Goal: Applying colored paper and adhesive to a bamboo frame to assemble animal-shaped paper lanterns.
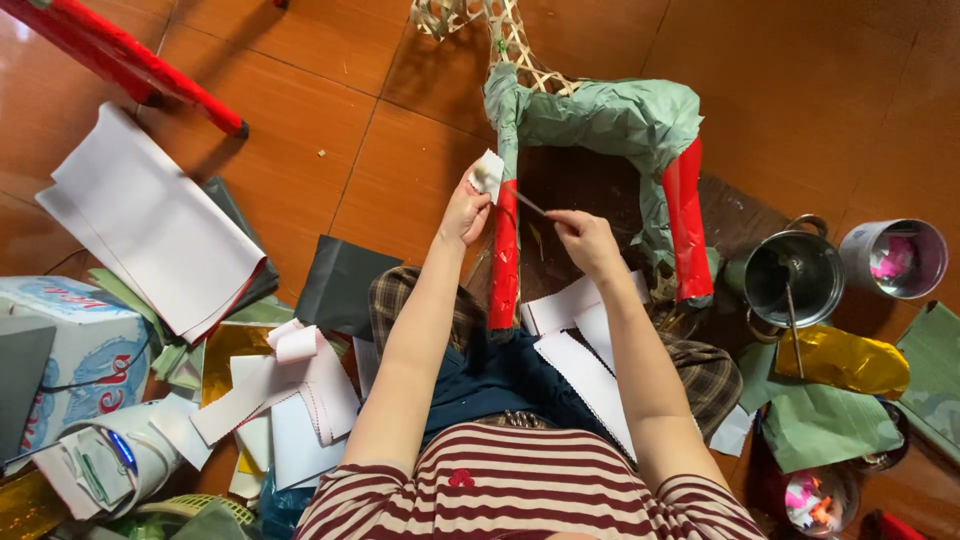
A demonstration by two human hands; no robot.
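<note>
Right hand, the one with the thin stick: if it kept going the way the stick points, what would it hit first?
Probably the red-wrapped leg of the paper-covered frame. The right hand aims its thin stick up-left, its tip near that leg, just below the white paper scrap in the left hand. Depth is unclear.

Paper-covered frame point(600, 120) stood ahead of the lap; paper sheets point(160, 225) lay left, metal pot point(795, 275) right.
</note>
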